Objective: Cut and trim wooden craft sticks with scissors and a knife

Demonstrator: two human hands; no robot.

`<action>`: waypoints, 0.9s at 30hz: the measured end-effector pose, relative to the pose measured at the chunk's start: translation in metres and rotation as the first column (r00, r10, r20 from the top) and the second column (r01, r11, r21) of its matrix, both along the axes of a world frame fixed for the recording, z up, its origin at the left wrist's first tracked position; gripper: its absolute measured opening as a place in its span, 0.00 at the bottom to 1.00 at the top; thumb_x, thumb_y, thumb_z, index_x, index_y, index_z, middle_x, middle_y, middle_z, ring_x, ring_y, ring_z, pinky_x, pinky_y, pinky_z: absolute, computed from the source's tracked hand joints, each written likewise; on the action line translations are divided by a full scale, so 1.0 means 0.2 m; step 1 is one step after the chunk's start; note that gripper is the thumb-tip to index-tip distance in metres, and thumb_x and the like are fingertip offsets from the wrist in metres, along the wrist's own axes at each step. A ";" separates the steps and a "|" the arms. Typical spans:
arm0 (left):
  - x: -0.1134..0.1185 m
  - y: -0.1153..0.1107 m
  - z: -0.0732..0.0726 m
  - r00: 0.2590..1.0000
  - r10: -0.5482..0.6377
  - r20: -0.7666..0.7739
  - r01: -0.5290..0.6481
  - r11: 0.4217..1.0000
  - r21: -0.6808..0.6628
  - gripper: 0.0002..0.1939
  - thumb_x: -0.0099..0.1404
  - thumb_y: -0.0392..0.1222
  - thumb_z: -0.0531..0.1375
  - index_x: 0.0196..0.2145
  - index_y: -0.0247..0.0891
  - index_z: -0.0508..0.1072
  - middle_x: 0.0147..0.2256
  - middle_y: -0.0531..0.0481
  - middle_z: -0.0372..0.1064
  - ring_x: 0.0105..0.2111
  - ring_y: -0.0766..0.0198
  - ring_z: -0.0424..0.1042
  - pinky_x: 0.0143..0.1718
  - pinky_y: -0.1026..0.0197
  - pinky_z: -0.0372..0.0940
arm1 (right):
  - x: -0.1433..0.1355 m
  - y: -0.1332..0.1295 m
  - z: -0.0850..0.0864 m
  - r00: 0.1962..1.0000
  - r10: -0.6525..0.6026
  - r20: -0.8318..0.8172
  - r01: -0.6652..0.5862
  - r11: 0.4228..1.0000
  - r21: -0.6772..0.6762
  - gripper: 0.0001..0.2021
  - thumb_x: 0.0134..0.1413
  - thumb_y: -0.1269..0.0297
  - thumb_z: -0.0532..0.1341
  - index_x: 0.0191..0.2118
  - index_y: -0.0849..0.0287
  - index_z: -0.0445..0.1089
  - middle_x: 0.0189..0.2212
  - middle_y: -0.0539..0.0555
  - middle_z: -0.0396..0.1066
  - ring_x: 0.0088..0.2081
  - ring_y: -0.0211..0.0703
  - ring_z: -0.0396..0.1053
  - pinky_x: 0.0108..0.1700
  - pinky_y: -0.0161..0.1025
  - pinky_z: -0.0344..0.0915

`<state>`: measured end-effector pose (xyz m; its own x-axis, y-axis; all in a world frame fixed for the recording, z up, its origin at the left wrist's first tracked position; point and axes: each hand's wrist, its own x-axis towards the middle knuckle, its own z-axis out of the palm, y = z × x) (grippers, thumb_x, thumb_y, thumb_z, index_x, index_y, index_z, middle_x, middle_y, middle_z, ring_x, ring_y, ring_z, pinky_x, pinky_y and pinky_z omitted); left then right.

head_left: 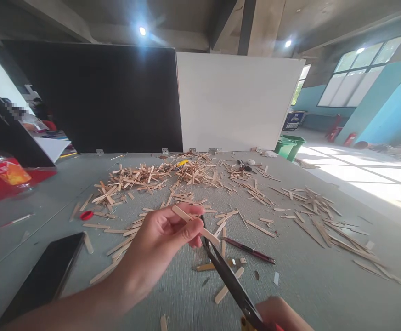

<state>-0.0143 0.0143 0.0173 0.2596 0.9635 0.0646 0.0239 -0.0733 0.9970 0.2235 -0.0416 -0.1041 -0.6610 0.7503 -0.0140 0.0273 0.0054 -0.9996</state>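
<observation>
My left hand (166, 241) pinches a flat wooden craft stick (211, 235) between thumb and fingers, held above the table. A pair of scissors (233, 282) with dark blades points up and left from the lower right, its tips close to the stick. My right hand (281, 312) is closed around the scissors' handles, mostly cut off by the bottom edge. Whether the blades touch the stick I cannot tell. Below them lie a dark red pen (248, 249), a yellowish utility knife (207, 266) and another loose craft stick (228, 286).
Heaps of craft sticks (138, 177) cover the table's far side, and splinters (355, 241) lie to the right. A black phone (45, 276), a red bottle cap (86, 215) and a drink bottle (5, 168) are on the left. A black and white partition (234, 101) stands behind.
</observation>
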 end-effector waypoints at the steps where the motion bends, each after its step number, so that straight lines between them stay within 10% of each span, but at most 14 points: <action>1: 0.00 0.01 0.01 0.999 0.030 -0.022 -0.030 1.000 0.003 0.13 0.63 0.52 0.73 0.35 0.42 0.78 0.27 0.54 0.79 0.30 0.61 0.78 0.38 0.59 0.72 | -0.01 0.02 -0.01 0.999 0.032 0.007 -0.032 0.999 0.013 0.36 0.55 0.35 0.66 0.18 0.56 0.47 0.19 0.44 0.43 0.24 0.33 0.44 0.25 0.33 0.47; 6: -0.01 0.02 0.07 0.977 0.119 -0.177 -0.099 0.988 0.118 0.15 0.69 0.54 0.67 0.35 0.40 0.78 0.30 0.49 0.81 0.32 0.59 0.80 0.38 0.60 0.71 | 0.03 0.05 -0.06 0.994 0.074 0.082 -0.078 0.996 0.050 0.33 0.53 0.41 0.69 0.19 0.56 0.49 0.20 0.43 0.46 0.24 0.33 0.46 0.23 0.32 0.47; 15: -0.03 0.01 0.07 0.975 -0.067 -0.212 0.069 0.998 0.004 0.21 0.72 0.55 0.63 0.27 0.38 0.77 0.23 0.54 0.70 0.24 0.67 0.68 0.31 0.63 0.65 | 0.04 0.05 -0.17 0.997 0.020 0.068 -0.024 0.998 0.058 0.32 0.55 0.44 0.69 0.17 0.57 0.52 0.18 0.43 0.49 0.22 0.31 0.48 0.21 0.29 0.46; 20: 0.00 -0.05 0.09 0.987 -0.110 -0.115 0.107 0.994 -0.032 0.15 0.71 0.51 0.63 0.47 0.37 0.79 0.30 0.50 0.78 0.25 0.64 0.75 0.27 0.64 0.69 | 0.03 0.06 -0.15 0.993 -0.006 0.120 0.001 0.999 0.044 0.33 0.47 0.43 0.73 0.13 0.56 0.52 0.13 0.42 0.45 0.18 0.29 0.43 0.16 0.28 0.38; 27: 0.00 -0.10 0.09 0.983 -0.112 -0.147 0.113 0.994 0.000 0.16 0.73 0.51 0.62 0.49 0.37 0.79 0.31 0.48 0.80 0.25 0.63 0.79 0.26 0.64 0.71 | 0.04 -0.01 -0.12 0.982 -0.129 0.141 0.120 0.990 0.069 0.35 0.49 0.43 0.72 0.14 0.56 0.49 0.15 0.42 0.40 0.18 0.30 0.42 0.17 0.30 0.38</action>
